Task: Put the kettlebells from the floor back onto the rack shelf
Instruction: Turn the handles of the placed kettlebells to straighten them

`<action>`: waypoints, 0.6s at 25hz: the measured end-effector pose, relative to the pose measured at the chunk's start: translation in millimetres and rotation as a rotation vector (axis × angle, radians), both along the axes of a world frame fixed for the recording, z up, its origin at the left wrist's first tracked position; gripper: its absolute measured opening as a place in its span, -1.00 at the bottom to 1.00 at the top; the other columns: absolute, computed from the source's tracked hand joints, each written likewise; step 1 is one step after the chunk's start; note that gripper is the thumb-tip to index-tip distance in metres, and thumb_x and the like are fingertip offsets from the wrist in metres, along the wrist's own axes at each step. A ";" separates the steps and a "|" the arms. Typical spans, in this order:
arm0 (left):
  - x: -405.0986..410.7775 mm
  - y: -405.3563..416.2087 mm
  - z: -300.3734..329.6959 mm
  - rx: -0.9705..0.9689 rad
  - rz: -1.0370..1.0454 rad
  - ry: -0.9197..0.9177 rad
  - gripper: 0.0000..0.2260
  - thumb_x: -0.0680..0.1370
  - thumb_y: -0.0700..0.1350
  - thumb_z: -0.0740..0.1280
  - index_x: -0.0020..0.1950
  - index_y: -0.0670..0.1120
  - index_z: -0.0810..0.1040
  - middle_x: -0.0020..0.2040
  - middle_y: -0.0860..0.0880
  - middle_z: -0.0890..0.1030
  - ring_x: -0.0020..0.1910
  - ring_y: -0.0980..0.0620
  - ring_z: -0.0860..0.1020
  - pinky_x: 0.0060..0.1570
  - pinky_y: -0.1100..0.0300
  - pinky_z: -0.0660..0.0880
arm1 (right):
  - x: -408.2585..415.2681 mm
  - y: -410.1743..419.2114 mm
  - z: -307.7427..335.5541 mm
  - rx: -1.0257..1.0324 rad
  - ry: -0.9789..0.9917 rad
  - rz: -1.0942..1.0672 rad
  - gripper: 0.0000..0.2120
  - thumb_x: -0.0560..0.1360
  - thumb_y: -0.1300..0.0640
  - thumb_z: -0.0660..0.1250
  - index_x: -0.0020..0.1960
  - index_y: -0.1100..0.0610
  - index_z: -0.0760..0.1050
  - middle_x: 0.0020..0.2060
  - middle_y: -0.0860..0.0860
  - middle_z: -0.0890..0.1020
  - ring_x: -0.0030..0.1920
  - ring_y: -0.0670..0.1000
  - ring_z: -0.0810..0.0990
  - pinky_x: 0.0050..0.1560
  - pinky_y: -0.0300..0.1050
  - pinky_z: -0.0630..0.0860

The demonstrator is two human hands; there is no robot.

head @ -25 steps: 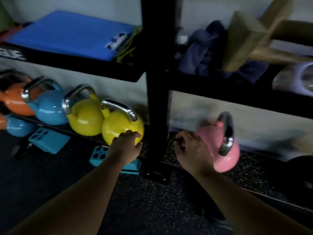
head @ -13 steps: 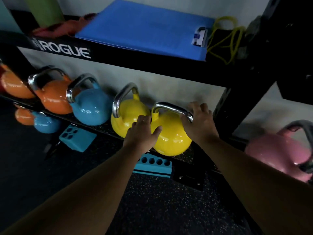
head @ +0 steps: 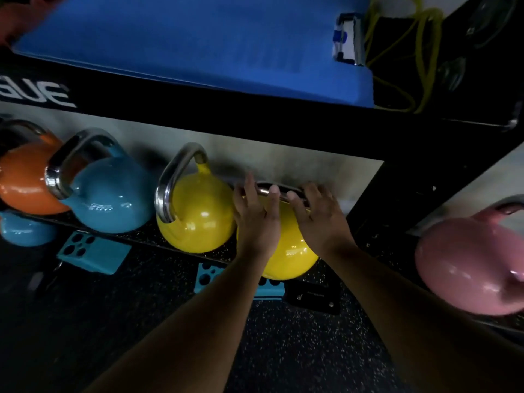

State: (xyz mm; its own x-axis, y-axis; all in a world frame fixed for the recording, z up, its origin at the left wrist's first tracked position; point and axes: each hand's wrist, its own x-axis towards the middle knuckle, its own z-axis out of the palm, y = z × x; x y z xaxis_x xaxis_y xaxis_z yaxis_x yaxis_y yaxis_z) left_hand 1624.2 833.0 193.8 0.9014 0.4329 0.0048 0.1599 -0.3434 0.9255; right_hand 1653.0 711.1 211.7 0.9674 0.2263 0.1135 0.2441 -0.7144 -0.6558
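Observation:
A row of kettlebells stands on the low rack shelf (head: 133, 235): orange (head: 25, 185), blue (head: 107, 199), yellow (head: 195, 219), and a second yellow kettlebell (head: 289, 259) at the right end beside the black upright (head: 397, 199). My left hand (head: 255, 214) and my right hand (head: 320, 219) both curl over the steel handle (head: 268, 191) of that right yellow kettlebell, side by side. Its ball sits at the shelf's front edge, partly hidden by my hands. Right of the upright, a pink kettlebell (head: 470, 265) rests on the shelf.
An upper shelf close above the handles holds a blue mat (head: 198, 38) and a yellow band (head: 422, 55). Two teal blocks (head: 93, 256) (head: 209, 275) lie on the dark speckled floor under the shelf. A small blue kettlebell (head: 25, 231) sits low at the far left.
My left hand has gone from the yellow ball up onto its handle. My right hand has left the pink kettlebell and now grips the same handle. The view has moved closer.

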 end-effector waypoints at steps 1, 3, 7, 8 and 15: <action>-1.4 -3.8 -1.2 -0.074 0.043 -0.020 -0.35 0.55 0.33 0.09 0.55 0.26 -0.15 0.60 -0.05 -0.07 0.51 -0.25 0.17 0.31 -0.10 0.36 | -2.0 0.6 1.7 0.043 0.018 -0.023 -0.69 0.57 -0.18 0.19 0.09 0.05 0.45 -0.03 0.06 0.55 0.04 0.07 0.52 -0.05 -0.10 0.43; 2.5 -17.3 -6.5 -0.207 0.067 -0.007 -0.27 0.54 0.33 0.14 0.56 0.19 -0.21 0.61 -0.05 -0.15 0.54 -0.21 0.11 0.34 0.01 0.29 | -1.9 -6.9 3.3 0.156 0.130 -0.156 -0.68 0.49 -0.23 0.31 -0.03 0.03 0.49 -0.13 -0.03 0.61 -0.10 -0.08 0.56 -0.14 -0.19 0.46; 17.1 -9.3 -8.1 -0.232 0.063 0.024 -0.21 0.46 0.41 0.12 0.55 0.22 -0.20 0.61 -0.04 -0.16 0.57 -0.17 0.03 0.44 -0.26 0.17 | -2.9 -4.1 13.4 0.333 0.313 -0.223 -0.54 0.44 -0.34 0.30 -0.15 0.08 0.50 -0.24 0.09 0.63 -0.19 0.08 0.61 -0.20 0.02 0.51; 23.2 1.5 -7.1 -0.231 0.010 0.033 -0.21 0.46 0.40 0.12 0.56 0.21 -0.18 0.61 -0.02 -0.15 0.57 -0.13 0.00 0.47 -0.22 0.11 | -9.6 2.1 14.9 0.359 0.333 -0.233 -0.56 0.49 -0.32 0.23 -0.13 0.07 0.50 -0.24 0.10 0.62 -0.19 0.09 0.60 -0.20 0.01 0.49; 31.7 11.8 3.7 -0.246 -0.319 0.053 -0.40 0.63 0.21 0.07 0.58 0.14 -0.13 0.59 0.04 0.07 0.49 0.05 0.19 0.28 0.20 0.24 | -38.3 16.9 2.4 0.595 0.351 -0.282 -0.68 0.60 -0.19 0.13 0.10 -0.03 0.55 -0.04 0.04 0.66 -0.01 0.02 0.62 -0.02 0.01 0.54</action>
